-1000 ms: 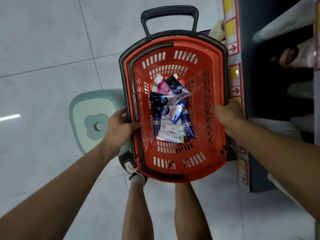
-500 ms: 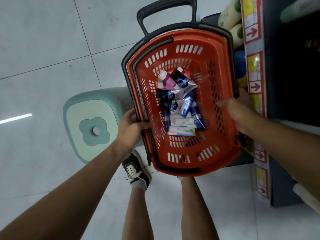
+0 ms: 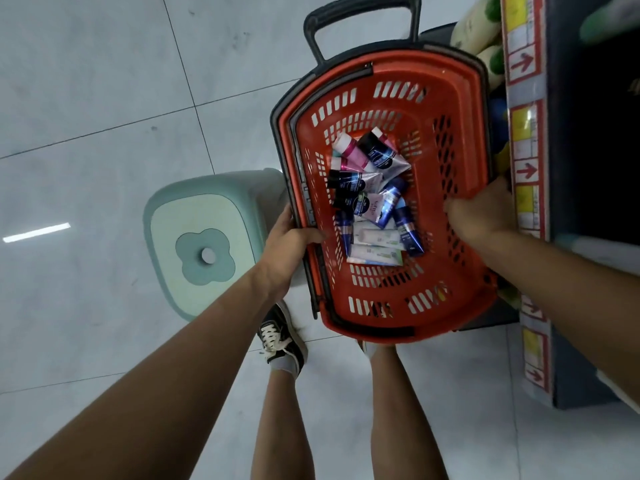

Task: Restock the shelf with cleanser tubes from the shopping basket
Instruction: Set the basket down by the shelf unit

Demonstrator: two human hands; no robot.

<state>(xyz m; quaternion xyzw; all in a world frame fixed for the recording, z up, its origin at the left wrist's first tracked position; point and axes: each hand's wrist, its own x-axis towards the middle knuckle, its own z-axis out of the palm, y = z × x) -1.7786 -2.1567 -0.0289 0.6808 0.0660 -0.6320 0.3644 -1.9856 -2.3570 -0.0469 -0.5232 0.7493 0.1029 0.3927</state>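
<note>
With the left hand [image 3: 282,245] clasping one long rim and the right hand [image 3: 479,216] gripping the other of the red shopping basket [image 3: 464,109], the cleanser tubes [image 3: 372,199] heaped on its floor look light, squashy and slick, best pinched mid-body or by the cap.

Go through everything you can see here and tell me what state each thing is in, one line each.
Shopping basket: held off the floor by both rims.
Cleanser tubes: heaped loose in the basket's bottom, all capped.
Pull handle: extended.
Left hand: grips the basket's left rim.
Right hand: grips the right rim.
Stool: upright on the floor.
</note>
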